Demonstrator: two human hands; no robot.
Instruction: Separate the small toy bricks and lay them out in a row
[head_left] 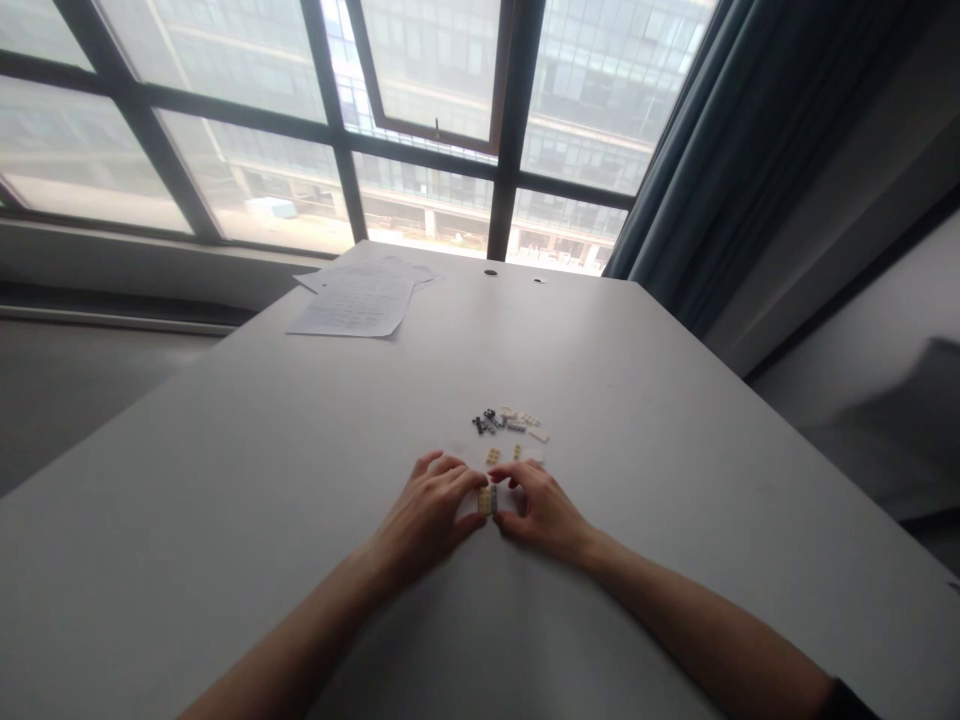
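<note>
Between my hands, low over or on the table, are a tan building brick (484, 500) and a grey building brick (494, 499), side by side and seemingly touching. My left hand (433, 500) pinches the tan one between thumb and fingers. On the grey one's side, my right hand (544, 505) closes its thumb and index finger at the ends. Just beyond my fingertips lie a small studded yellow brick (493, 456) and a narrow yellow piece (517, 452). A white piece (535, 456) is partly hidden behind my right hand.
Farther off on the white table (637, 420) lies a loose pile of black pieces (480, 424), grey pieces (516, 427) and white pieces (529, 419). Printed papers (352, 300) are at the far left. Windows (427, 200) and a blue curtain (675, 170) stand behind the table.
</note>
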